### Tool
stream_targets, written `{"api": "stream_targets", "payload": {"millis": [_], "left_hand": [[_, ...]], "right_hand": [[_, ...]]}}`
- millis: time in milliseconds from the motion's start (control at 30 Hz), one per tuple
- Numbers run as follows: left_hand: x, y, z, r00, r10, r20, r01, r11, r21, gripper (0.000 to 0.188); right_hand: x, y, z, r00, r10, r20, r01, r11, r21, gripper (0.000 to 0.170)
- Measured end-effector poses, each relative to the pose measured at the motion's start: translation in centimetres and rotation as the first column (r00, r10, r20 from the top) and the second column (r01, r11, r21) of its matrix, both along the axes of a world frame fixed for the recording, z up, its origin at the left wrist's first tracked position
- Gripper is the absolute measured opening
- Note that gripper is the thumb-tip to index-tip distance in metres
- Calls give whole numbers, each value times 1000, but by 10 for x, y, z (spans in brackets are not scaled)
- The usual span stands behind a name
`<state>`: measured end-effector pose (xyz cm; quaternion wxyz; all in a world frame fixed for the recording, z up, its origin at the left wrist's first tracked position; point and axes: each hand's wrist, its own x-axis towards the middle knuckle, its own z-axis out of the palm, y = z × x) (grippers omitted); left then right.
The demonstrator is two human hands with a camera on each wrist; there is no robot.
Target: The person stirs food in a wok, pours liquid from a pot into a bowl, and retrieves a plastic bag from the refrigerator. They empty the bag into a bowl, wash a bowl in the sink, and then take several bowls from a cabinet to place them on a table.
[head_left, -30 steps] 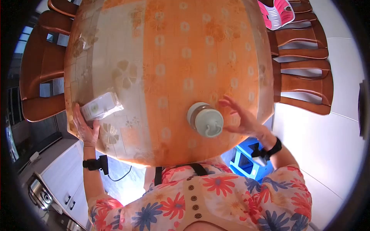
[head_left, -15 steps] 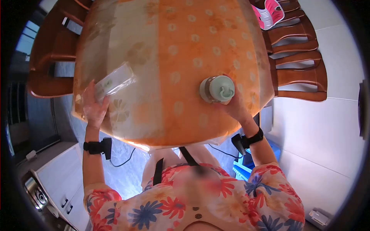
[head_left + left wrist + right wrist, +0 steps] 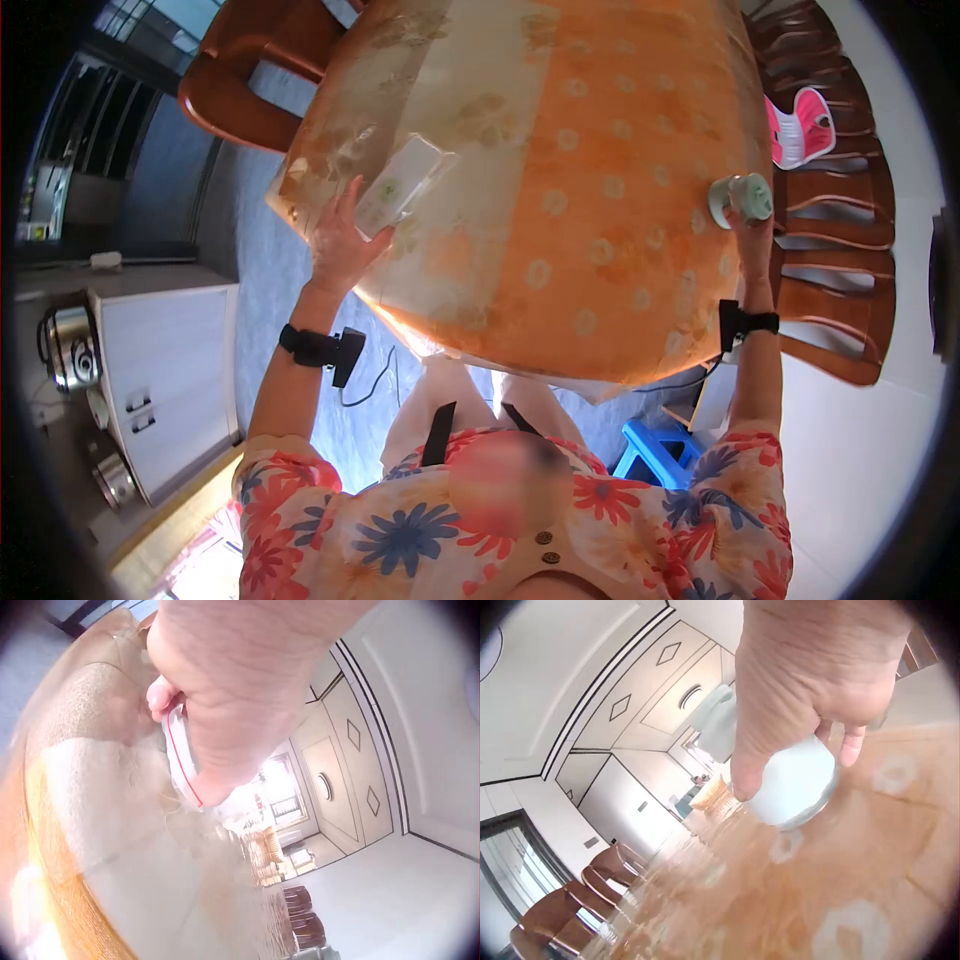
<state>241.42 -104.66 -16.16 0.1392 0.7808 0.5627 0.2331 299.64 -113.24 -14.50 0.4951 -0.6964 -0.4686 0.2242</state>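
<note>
The left hand [image 3: 342,245] grips the near end of a white packet [image 3: 405,180] in a clear bag on the table's left part. In the left wrist view, the hand [image 3: 232,682] has thumb and fingers about the bag [image 3: 180,754], which shows a red line along its edge. At the table's right side the right hand [image 3: 752,245] holds a jar with a pale green lid [image 3: 757,197]. The right wrist view shows the hand [image 3: 810,675] wrapped round the jar [image 3: 795,784], tilted, close over the cloth; whether it touches is unclear.
A patterned orange and beige cloth [image 3: 610,270] covers the table. Brown chairs [image 3: 835,290] line the right side, with a pink and white item [image 3: 803,130] on one. Another chair [image 3: 250,75] is at the upper left. A blue stool [image 3: 660,455] stands below the near right edge.
The right hand has taken hold of the jar and moved it right, toward the table's edge. The left hand stays at the packet, while the head view has shifted and turned.
</note>
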Motion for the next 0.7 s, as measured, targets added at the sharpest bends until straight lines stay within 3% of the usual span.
{"api": "stream_targets", "payload": {"millis": [67, 133, 167, 233, 267, 300, 333, 367, 400, 433, 467, 500, 533, 600, 633, 700], "left_hand": [[-5, -1, -3, 999, 33, 32, -34, 999, 35, 79], [-7, -6, -6, 983, 138, 119, -124, 985, -120, 78], [-10, -7, -7, 980, 166, 111, -154, 982, -109, 78], [-24, -6, -5, 920, 350, 174, -208, 815, -541, 74], [-29, -6, -18, 803, 414, 428, -64, 775, -629, 70], [-35, -5, -33, 610, 462, 644, 96, 764, -638, 66], [-39, -1, -30, 724, 466, 509, 72, 683, -726, 61], [-44, -5, -24, 651, 510, 562, 105, 673, -732, 64], [-52, -9, -30, 637, 495, 591, 204, 632, -748, 66], [-55, -12, -23, 605, 531, 593, 235, 592, -771, 67], [-59, -17, -24, 594, 516, 618, 258, 605, -753, 66], [-62, -19, -18, 569, 523, 635, 289, 595, -749, 65], [-64, -17, 4, 622, 526, 580, 267, 554, -789, 64], [-89, -32, -4, 706, 451, 547, 284, 527, -801, 63], [-98, -35, -6, 700, 438, 564, 299, 536, -789, 64], [-130, -57, 7, 716, 366, 595, 355, 544, -761, 66]], "right_hand": [[0, 31, -6, 999, 32, -34, -28, 995, 95, 56], [-12, 50, -2, 998, 65, 14, -66, 997, 43, 55], [-21, 59, -1, 994, 85, 75, -86, 996, 3, 54], [33, 75, -48, 952, 207, 227, -198, 978, -62, 50], [66, 85, -77, 916, 296, 271, -282, 955, -90, 46], [116, 77, -119, 955, 268, -130, -274, 961, -33, 40], [12, 75, -38, 927, 298, 228, -287, 955, -81, 38], [31, 70, -57, 913, 372, 170, -377, 926, -1, 38], [58, 67, -93, 990, 98, -103, -119, 965, -232, 43], [77, 64, -113, 934, -236, -267, 60, 843, -534, 47], [69, 66, -103, 779, -20, -627, -303, 863, -404, 45], [-50, 81, -58, 999, 45, -21, -50, 857, -513, 43], [-113, 95, -41, 967, 72, -244, -193, 834, -518, 41], [-208, 98, -59, 863, 332, -380, -469, 806, -361, 39], [-247, 109, -60, 848, 362, -387, -491, 811, -317, 39], [-336, 114, -47, 593, 564, -575, -779, 581, -236, 39]]}}
